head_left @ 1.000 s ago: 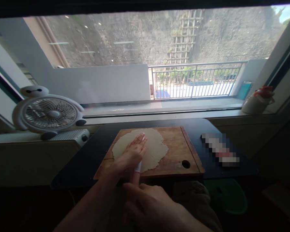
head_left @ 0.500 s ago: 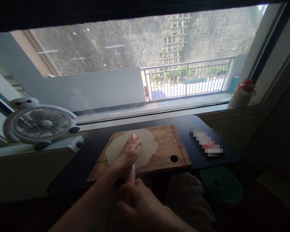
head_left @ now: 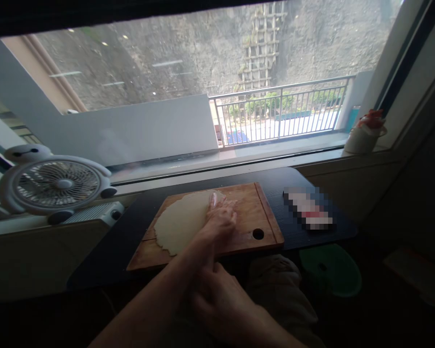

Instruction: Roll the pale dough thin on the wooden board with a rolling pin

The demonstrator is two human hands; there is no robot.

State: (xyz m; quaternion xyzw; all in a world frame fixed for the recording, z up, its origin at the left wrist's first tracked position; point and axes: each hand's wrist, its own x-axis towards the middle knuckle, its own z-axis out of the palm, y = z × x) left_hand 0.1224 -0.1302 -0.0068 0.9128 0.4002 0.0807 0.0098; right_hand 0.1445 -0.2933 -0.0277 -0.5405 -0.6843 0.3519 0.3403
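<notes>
A wide sheet of rolled-out dough lies on a wooden cutting board. A shiny, see-through-looking rolling pin lies lengthwise across the dough's right side. My left hand presses on it from above, its fingers stretched forward and slightly apart. Closer to me, below the board's front edge, my right hand is closed around the pin's near end, which is mostly hidden by the hand and my left forearm. Some of the dough's right edge is covered by my left hand.
The board stands on a dark table beside a window. A blurred-out flat object lies on the table's right. Left stands a white fan; a white pot is on the sill. A green stool or basin is below right.
Both hands and the rolling pin have moved right, from the dough's middle to its right side. The view has tilted slightly downward.
</notes>
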